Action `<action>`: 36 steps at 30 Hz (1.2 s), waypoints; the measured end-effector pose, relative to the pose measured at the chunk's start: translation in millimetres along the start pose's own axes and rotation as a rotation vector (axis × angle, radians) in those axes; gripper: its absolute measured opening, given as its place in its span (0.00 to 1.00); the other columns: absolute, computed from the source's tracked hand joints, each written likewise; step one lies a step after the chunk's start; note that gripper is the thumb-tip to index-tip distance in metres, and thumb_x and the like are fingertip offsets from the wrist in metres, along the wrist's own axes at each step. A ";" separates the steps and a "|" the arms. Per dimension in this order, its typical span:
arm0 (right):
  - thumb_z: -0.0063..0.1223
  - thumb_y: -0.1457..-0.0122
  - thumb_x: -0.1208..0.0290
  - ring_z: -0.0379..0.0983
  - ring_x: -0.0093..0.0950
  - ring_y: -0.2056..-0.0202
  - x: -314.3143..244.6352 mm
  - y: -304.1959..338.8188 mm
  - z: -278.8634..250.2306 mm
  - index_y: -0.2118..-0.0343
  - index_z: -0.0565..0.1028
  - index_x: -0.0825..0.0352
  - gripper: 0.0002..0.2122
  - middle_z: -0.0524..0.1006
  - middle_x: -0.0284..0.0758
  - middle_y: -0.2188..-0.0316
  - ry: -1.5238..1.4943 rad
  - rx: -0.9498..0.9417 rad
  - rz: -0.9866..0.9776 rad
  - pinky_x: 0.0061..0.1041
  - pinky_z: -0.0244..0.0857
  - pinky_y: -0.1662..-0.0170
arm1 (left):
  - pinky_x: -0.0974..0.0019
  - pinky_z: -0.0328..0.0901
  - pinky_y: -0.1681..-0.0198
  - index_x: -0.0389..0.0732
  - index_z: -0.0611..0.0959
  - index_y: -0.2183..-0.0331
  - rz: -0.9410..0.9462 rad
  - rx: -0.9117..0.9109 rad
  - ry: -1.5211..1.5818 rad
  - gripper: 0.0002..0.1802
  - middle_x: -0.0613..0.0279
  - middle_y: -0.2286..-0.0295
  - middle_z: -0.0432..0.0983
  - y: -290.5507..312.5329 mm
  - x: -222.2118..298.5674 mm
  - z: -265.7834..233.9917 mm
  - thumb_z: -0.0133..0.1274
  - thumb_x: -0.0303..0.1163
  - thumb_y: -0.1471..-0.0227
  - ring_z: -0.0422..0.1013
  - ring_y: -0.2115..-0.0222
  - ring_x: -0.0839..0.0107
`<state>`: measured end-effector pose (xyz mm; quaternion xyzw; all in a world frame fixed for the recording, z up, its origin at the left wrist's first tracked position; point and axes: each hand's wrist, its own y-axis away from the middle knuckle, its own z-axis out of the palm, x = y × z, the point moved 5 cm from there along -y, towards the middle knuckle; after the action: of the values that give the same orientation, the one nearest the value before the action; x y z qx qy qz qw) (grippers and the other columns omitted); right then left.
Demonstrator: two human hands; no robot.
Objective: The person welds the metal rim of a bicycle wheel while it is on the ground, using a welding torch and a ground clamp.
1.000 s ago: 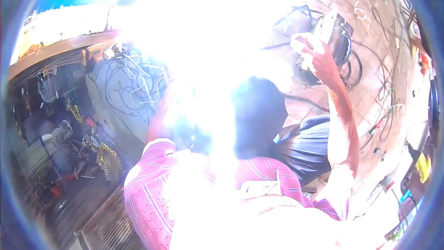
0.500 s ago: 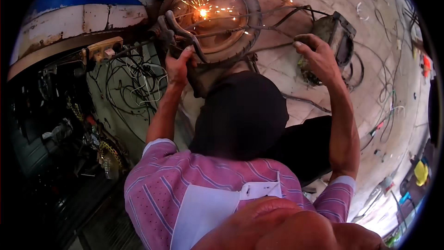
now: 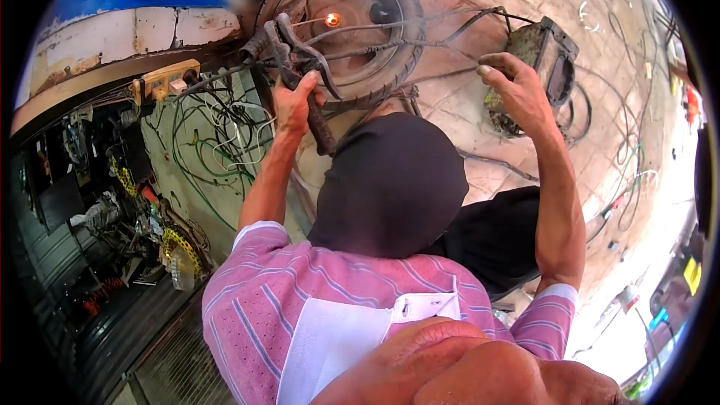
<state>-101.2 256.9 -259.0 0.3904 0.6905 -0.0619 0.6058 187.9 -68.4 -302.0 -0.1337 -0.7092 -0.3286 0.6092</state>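
My left hand [image 3: 292, 105] is closed around the handle of a welding electrode holder [image 3: 283, 52], whose clamp jaws point away from me over a wheel. From the jaws a thin rod [image 3: 309, 22] reaches to a small orange glowing spot [image 3: 332, 20] near the hub. The wheel [image 3: 352, 79] has a ribbed black tyre and lies on its side. Raised in the air to the right, my right hand [image 3: 517, 90] has loosely bent fingers with nothing visible between them. It appears beside a worn, boxy metal machine [image 3: 544, 56], apart from the wheel.
Black cables [image 3: 457, 30] run across the wheel toward the boxy machine. A wooden-coloured socket board [image 3: 166, 81] and tangled wires [image 3: 225, 131] are at left, beside dark shelving with tools and a yellow chain [image 3: 180, 247]. More wires trail over the floor [image 3: 600, 127] at right.
The bright sparks have died down to a small orange glow, and the scene looks brighter. The electrode holder has shifted slightly; my right hand has stayed nearly still.
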 end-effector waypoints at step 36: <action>0.61 0.34 0.63 0.75 0.23 0.53 6.6 2.1 2.0 0.47 0.78 0.73 0.19 0.81 0.35 0.55 -0.193 -0.023 0.074 0.24 0.68 0.50 | 0.68 0.70 0.79 0.37 0.81 0.57 0.000 0.039 -0.001 0.13 0.64 0.73 0.77 -2.5 -1.1 5.2 0.63 0.32 0.42 0.73 0.80 0.74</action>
<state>-98.1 260.3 -264.6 0.4011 0.6146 -0.0689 0.6758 182.6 -66.8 -304.0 -0.1219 -0.7157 -0.3145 0.6115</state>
